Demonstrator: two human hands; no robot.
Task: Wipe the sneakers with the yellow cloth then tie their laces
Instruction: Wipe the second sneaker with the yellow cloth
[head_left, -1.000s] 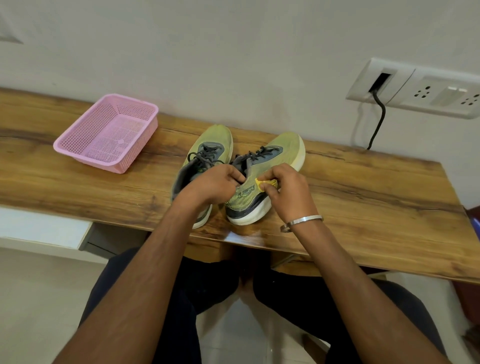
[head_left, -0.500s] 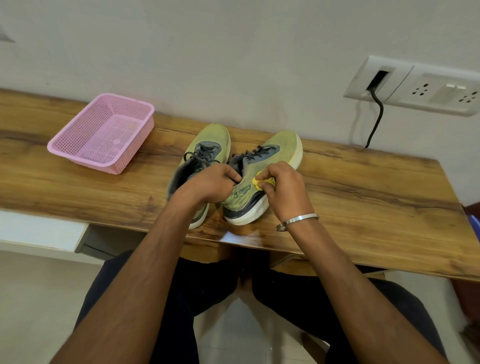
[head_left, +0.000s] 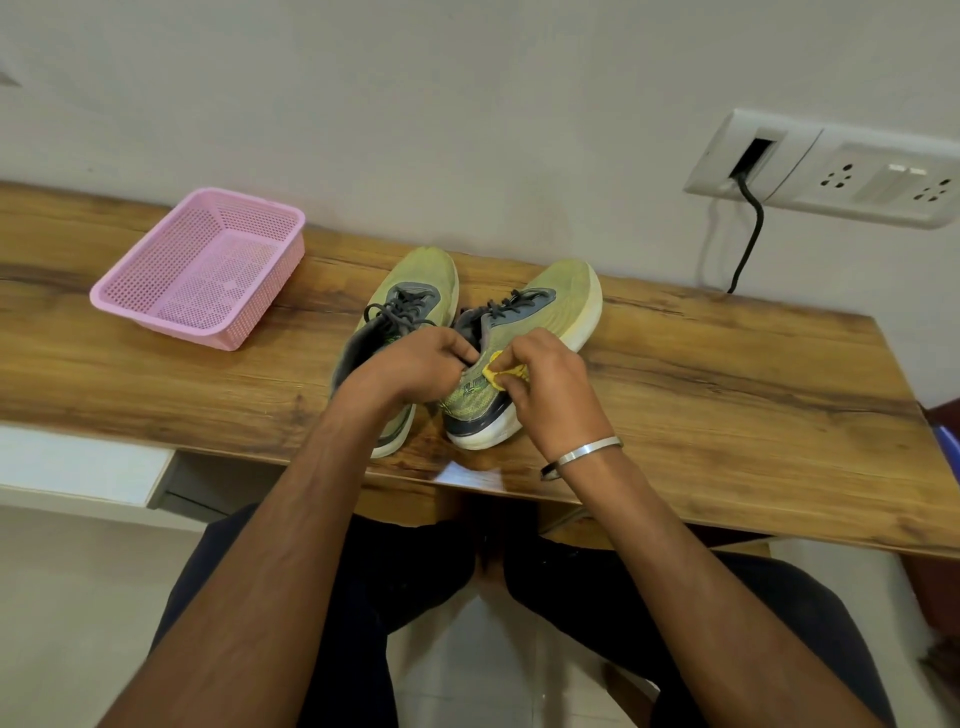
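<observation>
At the bottom of the frame the person's dark-trousered legs sit under the front edge of the wooden worktop (head_left: 727, 415), and both bare forearms reach up from there toward the middle of the picture. A metal bangle (head_left: 582, 456) rings the right wrist. The right hand (head_left: 550, 395) has its fingers (head_left: 511, 376) curled, pinching a small wad of the yellow cloth (head_left: 501, 371) and pressing it against the side of the right sneaker (head_left: 524, 343), near its collar. The left hand (head_left: 410, 371) is curled too, gripping the heel collar of that same sneaker, its knuckles almost touching the right hand's fingertips. This sneaker leans a little toward the right of the frame, showing its white sole at the heel and along the toe. Just beside it on the left, partly hidden by the left wrist, stands the left sneaker (head_left: 415, 291), toe pointing to the wall; both shoes show loose dark laces (head_left: 400, 309). Farther back, in the upper left of the frame, a pink mesh basket (head_left: 197, 267) rests on the worktop, well apart from the shoes. On the wall at the upper right, a white socket panel (head_left: 841, 171) has a black cable (head_left: 748, 234) hanging down behind the worktop.
</observation>
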